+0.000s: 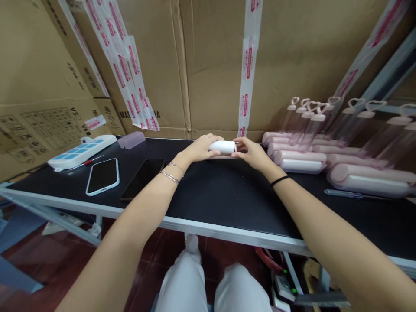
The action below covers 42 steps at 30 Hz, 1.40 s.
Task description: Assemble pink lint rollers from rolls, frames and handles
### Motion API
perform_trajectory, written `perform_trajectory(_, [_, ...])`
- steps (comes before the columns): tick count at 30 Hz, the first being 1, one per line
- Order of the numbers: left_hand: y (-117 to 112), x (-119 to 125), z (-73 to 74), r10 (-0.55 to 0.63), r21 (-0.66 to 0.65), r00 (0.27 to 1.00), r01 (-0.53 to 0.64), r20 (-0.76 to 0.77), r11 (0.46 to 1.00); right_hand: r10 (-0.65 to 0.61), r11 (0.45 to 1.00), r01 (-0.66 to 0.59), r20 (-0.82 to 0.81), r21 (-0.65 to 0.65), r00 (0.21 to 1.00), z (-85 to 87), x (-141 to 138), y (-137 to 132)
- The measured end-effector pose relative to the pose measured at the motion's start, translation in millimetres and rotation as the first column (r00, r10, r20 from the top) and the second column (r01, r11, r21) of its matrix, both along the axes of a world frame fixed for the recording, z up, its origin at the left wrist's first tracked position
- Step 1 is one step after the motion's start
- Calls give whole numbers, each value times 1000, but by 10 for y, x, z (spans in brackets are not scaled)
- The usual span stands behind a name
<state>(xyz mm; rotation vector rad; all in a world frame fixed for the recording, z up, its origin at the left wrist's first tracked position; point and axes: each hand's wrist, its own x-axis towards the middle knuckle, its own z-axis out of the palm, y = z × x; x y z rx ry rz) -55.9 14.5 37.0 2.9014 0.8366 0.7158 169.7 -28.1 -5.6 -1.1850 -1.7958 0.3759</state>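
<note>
A smooth white cylinder (222,147) with pink at its right end lies across my two hands, above the far part of the black table (214,195). My left hand (204,148) is closed around its left side, thumb in front and fingers behind. At the right end, the thumb and fingers of my right hand (250,152) close on the pink edge; the exact contact is partly hidden. A pale pink strip shows just below the cylinder, partly covered by my hands.
Several pink cylindrical units with clear tubes and heart-shaped loops (313,116) stand at right, near a clear-handled tool (344,193). At left are a power strip (82,151), a white-edged phone (103,175), a dark phone (142,177) and a translucent pink piece (131,140). A cardboard wall (211,65) rises behind.
</note>
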Motion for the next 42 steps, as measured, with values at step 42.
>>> perform_trajectory(42, [202,352,-443,94,-470,958,46,270,881,-241,963,74,700,261,672,23,-309,-27])
